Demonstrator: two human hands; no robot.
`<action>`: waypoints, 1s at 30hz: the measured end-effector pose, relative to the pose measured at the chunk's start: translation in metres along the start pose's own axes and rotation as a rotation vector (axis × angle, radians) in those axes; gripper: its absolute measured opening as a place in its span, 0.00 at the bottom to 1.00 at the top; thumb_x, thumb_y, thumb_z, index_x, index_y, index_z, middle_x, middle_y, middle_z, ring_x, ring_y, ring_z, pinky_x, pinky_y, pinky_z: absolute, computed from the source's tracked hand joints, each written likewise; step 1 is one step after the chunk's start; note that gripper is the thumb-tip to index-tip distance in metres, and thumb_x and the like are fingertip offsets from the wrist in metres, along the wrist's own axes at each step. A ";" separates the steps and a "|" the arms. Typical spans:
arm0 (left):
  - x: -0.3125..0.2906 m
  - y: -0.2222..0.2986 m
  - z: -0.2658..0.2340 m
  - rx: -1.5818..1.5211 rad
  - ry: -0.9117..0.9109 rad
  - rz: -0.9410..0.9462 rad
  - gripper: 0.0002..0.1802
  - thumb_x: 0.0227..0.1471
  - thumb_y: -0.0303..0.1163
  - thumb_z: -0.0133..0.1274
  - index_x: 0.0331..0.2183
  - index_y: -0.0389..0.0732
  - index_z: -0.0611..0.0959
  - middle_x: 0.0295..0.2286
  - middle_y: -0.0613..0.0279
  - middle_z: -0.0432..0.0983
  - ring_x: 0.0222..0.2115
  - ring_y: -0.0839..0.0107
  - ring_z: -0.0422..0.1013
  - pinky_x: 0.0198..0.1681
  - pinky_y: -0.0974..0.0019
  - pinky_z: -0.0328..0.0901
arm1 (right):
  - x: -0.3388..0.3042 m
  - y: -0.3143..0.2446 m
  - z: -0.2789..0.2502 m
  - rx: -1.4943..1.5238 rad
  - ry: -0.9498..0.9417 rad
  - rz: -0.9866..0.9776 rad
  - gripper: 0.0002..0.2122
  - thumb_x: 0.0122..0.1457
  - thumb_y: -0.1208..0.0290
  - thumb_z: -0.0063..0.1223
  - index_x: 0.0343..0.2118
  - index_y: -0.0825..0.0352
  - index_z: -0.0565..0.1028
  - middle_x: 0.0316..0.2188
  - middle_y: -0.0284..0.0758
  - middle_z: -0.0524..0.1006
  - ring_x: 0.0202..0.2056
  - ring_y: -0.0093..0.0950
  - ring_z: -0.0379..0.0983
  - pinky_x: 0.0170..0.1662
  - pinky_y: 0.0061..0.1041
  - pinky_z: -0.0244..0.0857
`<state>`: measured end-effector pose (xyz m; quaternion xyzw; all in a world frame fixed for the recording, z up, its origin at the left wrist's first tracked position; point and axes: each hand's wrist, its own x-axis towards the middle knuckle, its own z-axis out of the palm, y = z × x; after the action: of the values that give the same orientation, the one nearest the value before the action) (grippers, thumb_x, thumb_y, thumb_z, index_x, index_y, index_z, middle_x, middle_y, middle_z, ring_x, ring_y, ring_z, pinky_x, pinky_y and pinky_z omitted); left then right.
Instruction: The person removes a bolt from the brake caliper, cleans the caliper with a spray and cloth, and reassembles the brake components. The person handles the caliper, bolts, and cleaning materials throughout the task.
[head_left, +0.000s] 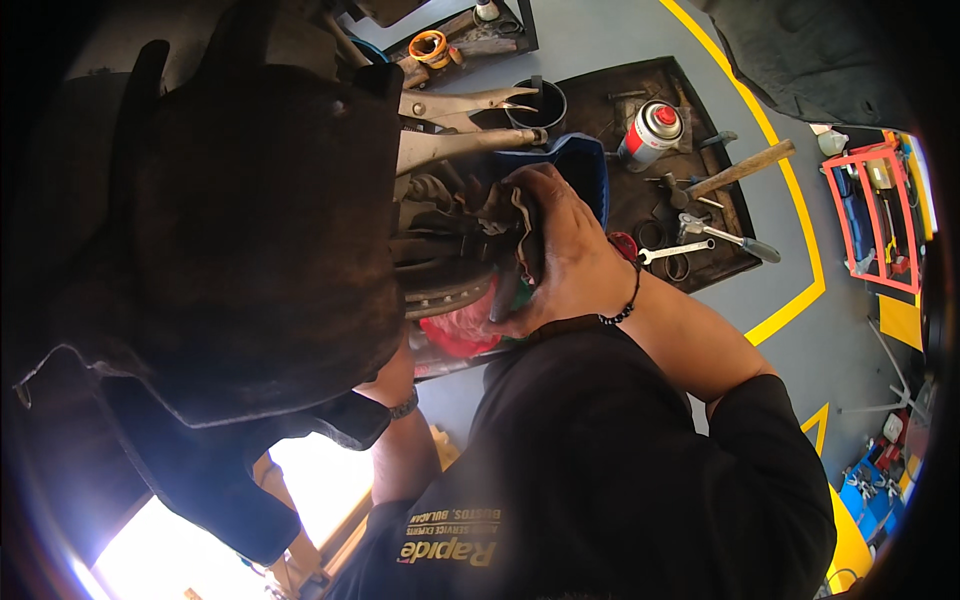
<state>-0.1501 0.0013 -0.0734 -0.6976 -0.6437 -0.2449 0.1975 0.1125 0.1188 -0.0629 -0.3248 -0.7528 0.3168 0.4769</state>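
My right hand is closed round a dark, curved metal part with a bright wavy edge, possibly a brake pad. It is held at the right side of a brake disc, which shows edge-on. My left hand reaches up behind a large dark panel; only the wrist and part of the hand show, and its fingers are hidden. Two pairs of locking pliers, an upper one and a lower one, stick out above the disc. Beneath the disc and my right hand lies a red cloth.
A dark tray beyond my right hand carries a spray can, a hammer, a ratchet and a combination wrench. Beside it are a blue container and a black cup. A red tool rack stands far right.
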 end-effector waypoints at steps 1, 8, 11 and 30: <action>0.001 0.000 0.000 0.011 0.000 0.021 0.70 0.39 0.21 0.75 0.70 0.39 0.43 0.66 0.46 0.50 0.63 0.46 0.59 0.59 0.46 0.69 | 0.000 0.002 0.002 0.041 0.005 -0.005 0.59 0.19 0.55 0.82 0.59 0.74 0.60 0.49 0.50 0.70 0.48 0.49 0.71 0.52 0.42 0.64; 0.007 0.002 -0.004 -0.123 -0.006 -0.065 0.69 0.40 0.20 0.74 0.70 0.37 0.42 0.66 0.44 0.50 0.63 0.46 0.59 0.58 0.46 0.70 | -0.002 -0.007 0.001 -0.006 0.024 0.010 0.57 0.21 0.54 0.81 0.58 0.74 0.61 0.50 0.49 0.70 0.48 0.48 0.71 0.52 0.40 0.65; 0.011 0.003 -0.007 0.002 -0.013 0.044 0.69 0.40 0.21 0.74 0.70 0.36 0.42 0.66 0.44 0.50 0.63 0.47 0.60 0.57 0.46 0.71 | -0.001 -0.014 -0.007 -0.062 0.008 0.026 0.57 0.22 0.52 0.81 0.59 0.74 0.62 0.51 0.47 0.70 0.50 0.48 0.70 0.54 0.39 0.64; 0.015 0.002 -0.006 -0.605 0.006 -0.402 0.71 0.37 0.20 0.74 0.70 0.39 0.42 0.64 0.43 0.55 0.60 0.44 0.62 0.56 0.47 0.72 | 0.015 0.016 -0.061 0.175 -0.064 0.024 0.45 0.43 0.51 0.78 0.59 0.67 0.65 0.47 0.41 0.77 0.46 0.36 0.77 0.51 0.32 0.70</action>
<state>-0.1475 0.0091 -0.0595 -0.5835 -0.6658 -0.4601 -0.0681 0.1671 0.1505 -0.0461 -0.2805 -0.7333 0.3972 0.4752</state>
